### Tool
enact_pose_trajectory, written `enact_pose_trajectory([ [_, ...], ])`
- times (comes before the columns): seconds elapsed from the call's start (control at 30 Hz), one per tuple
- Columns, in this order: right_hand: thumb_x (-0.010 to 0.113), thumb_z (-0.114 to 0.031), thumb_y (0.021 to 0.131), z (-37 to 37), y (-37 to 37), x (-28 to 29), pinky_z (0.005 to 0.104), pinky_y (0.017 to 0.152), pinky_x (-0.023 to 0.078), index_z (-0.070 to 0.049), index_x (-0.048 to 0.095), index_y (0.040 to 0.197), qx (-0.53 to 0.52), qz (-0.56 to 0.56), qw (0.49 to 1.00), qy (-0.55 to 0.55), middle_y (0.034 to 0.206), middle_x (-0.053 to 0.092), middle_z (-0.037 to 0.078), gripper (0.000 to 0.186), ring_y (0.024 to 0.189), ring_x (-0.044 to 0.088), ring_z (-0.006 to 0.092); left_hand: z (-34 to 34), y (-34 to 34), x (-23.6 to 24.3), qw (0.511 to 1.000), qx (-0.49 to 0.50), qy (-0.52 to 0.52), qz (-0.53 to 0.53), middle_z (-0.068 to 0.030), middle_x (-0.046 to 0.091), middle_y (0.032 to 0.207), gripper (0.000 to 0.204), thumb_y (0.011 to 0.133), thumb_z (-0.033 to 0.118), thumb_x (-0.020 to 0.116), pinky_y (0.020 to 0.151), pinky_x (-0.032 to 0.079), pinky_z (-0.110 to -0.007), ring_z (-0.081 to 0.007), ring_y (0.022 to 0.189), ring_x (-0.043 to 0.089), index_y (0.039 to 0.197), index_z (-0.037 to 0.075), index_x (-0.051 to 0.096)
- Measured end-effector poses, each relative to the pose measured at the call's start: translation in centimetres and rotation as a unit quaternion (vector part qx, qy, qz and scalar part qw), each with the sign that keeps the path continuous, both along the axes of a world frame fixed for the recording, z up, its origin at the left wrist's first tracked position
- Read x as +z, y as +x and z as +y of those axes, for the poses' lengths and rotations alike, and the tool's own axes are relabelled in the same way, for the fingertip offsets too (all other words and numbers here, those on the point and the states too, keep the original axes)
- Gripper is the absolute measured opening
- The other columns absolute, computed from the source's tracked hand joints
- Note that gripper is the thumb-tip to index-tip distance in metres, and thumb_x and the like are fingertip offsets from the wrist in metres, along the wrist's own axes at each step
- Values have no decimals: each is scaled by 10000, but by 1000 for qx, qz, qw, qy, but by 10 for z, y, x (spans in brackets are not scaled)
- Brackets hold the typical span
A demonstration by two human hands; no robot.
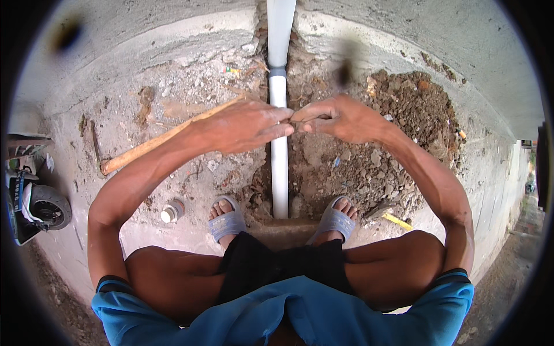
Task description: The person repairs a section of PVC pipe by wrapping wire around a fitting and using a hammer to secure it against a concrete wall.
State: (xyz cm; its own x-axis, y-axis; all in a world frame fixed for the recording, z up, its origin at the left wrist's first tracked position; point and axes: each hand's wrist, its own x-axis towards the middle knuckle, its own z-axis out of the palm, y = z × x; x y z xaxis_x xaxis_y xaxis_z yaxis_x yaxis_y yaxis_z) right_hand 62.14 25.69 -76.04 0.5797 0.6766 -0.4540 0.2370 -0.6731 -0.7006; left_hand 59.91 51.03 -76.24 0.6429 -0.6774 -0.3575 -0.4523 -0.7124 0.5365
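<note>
A white pipe (279, 179) lies in a narrow trench, joined by a grey coupling (277, 72) to a grey pipe (280, 32) at the concrete wall. Over its middle, my left hand (254, 127) reaches from the left, fingertips close around a small thing I cannot make out. My right hand (337, 120) meets it from the right, fingers curled and pinched around that same spot, partly hiding it. Left of the pipe, a long wooden handle (133, 155) lies diagonally, partly behind my left arm.
Loose soil and rubble (421, 109) are heaped at the right. A yellow-handled tool (397, 220) lies near my right foot, a small container (172, 212) left of my sandals (225, 222). A parked scooter (43, 207) stands at the far left. The concrete wall (173, 34) runs across the top.
</note>
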Motion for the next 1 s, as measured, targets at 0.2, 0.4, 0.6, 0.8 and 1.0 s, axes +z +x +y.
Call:
enact_pose_trajectory([
  [0.2,596,-425,1010,-8,38,35,437,776,567,-193,715,1194,-63,-115,991,5,914,737,80,319,830,697,197,10,53,25,998,41,-41,-9,-252,687,1138,551,1091,506,310,967,541,-524,-394,1094,668,1360,119,595],
  [0.4,464,-355,1081,6,78,69,433,641,550,-130,680,1153,-94,-333,938,5,786,691,124,320,687,660,226,41,122,33,950,84,-245,-173,-74,690,937,552,1044,591,435,732,517,-432,-202,818,633,1206,138,706],
  [0.6,489,-327,1065,34,164,92,509,607,531,-65,623,1048,-49,-587,808,1,667,653,174,296,605,656,349,48,156,73,895,254,-210,-301,-1,648,734,477,1030,522,535,608,429,-318,-123,644,544,1160,102,719],
  [0.8,477,-310,1070,40,174,115,486,598,492,-88,559,1120,-37,-667,744,-6,701,628,176,242,608,617,372,43,175,81,793,234,-229,-514,-117,726,844,594,988,548,593,714,514,-370,-200,752,665,1147,-11,717],
  [1.0,503,-324,1042,47,171,139,528,688,558,-90,644,1044,-43,-598,796,-78,845,719,211,273,786,711,393,7,169,102,836,322,-133,-424,-196,723,793,732,896,702,614,1053,326,-678,-358,835,720,1045,-3,745],
])
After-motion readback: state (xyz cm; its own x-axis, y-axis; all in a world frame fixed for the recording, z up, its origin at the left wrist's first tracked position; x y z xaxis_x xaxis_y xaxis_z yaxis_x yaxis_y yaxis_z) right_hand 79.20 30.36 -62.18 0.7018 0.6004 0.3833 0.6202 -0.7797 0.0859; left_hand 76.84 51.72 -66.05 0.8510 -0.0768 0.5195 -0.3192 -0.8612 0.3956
